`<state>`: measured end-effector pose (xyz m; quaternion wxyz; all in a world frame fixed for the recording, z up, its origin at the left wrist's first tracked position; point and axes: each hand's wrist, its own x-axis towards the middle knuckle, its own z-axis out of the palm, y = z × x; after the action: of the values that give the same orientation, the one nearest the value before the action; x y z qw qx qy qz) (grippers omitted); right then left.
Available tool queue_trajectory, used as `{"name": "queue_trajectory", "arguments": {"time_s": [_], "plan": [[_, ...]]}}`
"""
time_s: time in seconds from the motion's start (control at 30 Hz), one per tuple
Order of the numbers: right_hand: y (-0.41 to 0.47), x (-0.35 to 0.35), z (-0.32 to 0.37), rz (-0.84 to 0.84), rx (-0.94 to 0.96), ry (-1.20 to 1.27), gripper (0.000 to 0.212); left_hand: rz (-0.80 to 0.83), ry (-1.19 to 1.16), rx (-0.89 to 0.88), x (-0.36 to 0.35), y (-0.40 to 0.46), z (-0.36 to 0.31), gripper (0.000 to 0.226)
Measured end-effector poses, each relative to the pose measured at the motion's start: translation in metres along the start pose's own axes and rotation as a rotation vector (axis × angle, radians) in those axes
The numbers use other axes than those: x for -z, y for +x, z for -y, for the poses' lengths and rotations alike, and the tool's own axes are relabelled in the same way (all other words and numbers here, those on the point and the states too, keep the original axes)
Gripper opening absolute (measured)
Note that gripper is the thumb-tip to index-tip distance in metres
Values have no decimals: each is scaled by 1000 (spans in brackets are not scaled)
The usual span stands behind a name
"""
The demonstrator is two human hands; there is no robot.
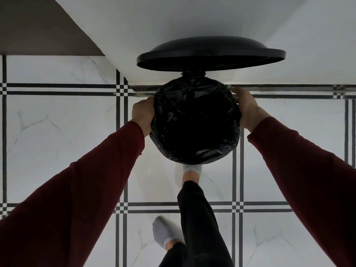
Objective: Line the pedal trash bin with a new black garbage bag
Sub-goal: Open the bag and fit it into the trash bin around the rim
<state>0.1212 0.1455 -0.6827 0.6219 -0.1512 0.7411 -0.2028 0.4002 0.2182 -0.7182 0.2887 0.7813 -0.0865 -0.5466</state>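
Note:
I look straight down into a round pedal bin whose mouth is covered by a crinkled black garbage bag (pixel 194 120) folded over the rim. The bin's black lid (pixel 211 53) stands raised at the far side. My left hand (pixel 142 115) grips the bag at the bin's left rim. My right hand (pixel 245 107) holds the bag at the right rim, fingers curled over the edge. A foot in a grey sock (pixel 191 170) rests at the bin's near base, where the pedal is hidden.
The bin stands against a white wall (pixel 173 20) on white marble-look floor tiles (pixel 57 132) with black line borders. My other socked foot (pixel 163 234) stands behind on the floor. A dark surface fills the upper left corner.

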Motion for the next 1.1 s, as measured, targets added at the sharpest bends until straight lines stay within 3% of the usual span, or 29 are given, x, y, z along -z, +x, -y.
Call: {"name": "queue_trajectory", "arguments": {"time_s": [0.13,0.27,0.4,0.63,0.9,1.1], "plan": [[5,3,-1,52,-29,45,31,8,-89,107,-7,-7,-10,41],[5,2,1,73,-53,14,33,36,-73,178,-9,-6,-14,43],[3,2,3,104,-60,11,31,3,50,58,-8,-2,-12,43],[4,10,0,99,-78,63,37,117,-207,163,-7,-3,-6,59],[2,6,0,144,-98,69,45,88,-251,196,-1,3,-1,63],[6,2,2,141,-121,16,37,94,-254,207,-4,2,-6,61]]}}
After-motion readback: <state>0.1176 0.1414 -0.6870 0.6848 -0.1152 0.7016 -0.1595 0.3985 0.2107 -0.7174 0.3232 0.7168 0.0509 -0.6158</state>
